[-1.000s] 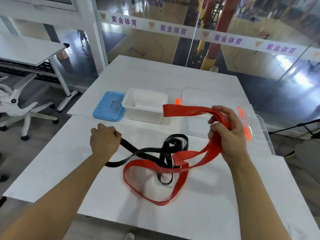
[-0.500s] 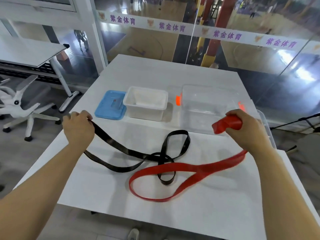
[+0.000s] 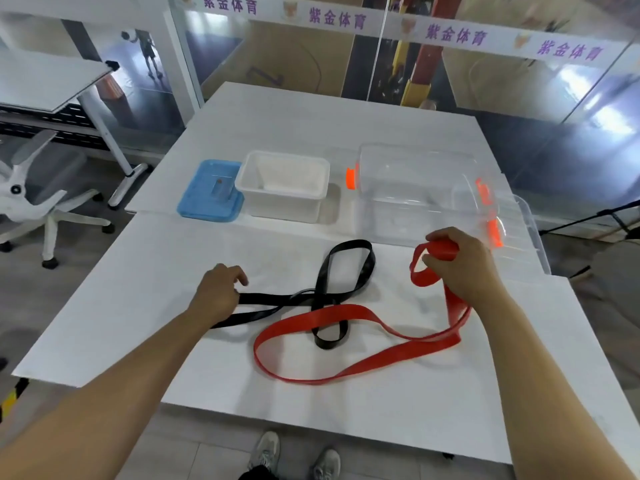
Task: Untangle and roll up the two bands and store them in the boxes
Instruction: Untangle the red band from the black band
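Left hand (image 3: 219, 295) now lower, gripping black band (image 3: 349, 268), its end hidden; right hand (image 3: 460, 265) clutching red band (image 3: 332, 317).

We see a smooth, matt white table (image 3: 145, 306), two glossy rubbery bands, red (image 3: 363, 370) and black (image 3: 349, 271), an opaque white plastic box (image 3: 282, 206), and a clear plastic box (image 3: 408, 202).

The scene is brightly and evenly lit from overhead. The white table (image 3: 346, 126) is nearly washed out, and only faint, soft shadows are cast on it. Glare and pale reflections are spread across the glass wall (image 3: 519, 98) behind. Straight lines are bent by wide-angle distortion near the edges, and fine detail is softened throughout.
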A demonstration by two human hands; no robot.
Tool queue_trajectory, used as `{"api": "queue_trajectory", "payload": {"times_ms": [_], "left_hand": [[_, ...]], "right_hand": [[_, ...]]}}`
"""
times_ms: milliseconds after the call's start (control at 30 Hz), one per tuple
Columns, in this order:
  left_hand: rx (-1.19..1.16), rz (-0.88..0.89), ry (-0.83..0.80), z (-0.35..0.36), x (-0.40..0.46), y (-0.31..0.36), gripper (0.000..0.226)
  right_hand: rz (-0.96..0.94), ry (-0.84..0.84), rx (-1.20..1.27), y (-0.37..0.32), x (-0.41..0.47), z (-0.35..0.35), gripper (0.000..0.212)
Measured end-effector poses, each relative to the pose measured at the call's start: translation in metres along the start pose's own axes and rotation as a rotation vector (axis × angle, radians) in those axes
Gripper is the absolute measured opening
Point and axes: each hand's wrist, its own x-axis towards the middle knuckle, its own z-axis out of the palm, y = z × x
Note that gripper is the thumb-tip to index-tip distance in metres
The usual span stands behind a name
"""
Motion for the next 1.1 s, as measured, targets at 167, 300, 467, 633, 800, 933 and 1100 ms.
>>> {"api": "queue_trajectory", "payload": {"times_ms": [167, 300, 467, 633, 800, 933, 1100], "left_hand": [[0.276, 0.080, -0.227, 0.006, -0.008, 0.047, 0.034], [-0.352, 0.252, -0.386, -0.011, -0.035, 0.113, 0.041], [-0.951, 0.310, -0.537, -0.030, -0.070, 0.163, 0.044], [-1.032, 0.244, -0.356, -0.020, -0.071, 0.157, 0.059], [-0.950, 0.092, -0.218, -0.012, -0.064, 0.133, 0.032], [-1.010, -0.045, -0.154, -0.027, -0.067, 0.110, 0.025], [-0.960, -0.049, -0.010, -0.050, -0.065, 0.086, 0.020]], "right_hand": [[0.040, -0.070, 0.496, -0.045, -0.007, 0.010, 0.026], [0.165, -0.157, 0.922, -0.092, -0.006, 0.029, 0.017], [0.237, -0.207, 1.175, -0.142, 0.001, 0.048, 0.025], [0.379, -0.222, 1.332, -0.167, 0.017, 0.072, 0.021], [0.397, -0.310, 1.353, -0.163, 0.034, 0.098, 0.019], [0.358, -0.404, 1.149, -0.148, 0.055, 0.110, 0.020], [0.352, -0.414, 0.771, -0.095, 0.076, 0.141, 0.017]]}}
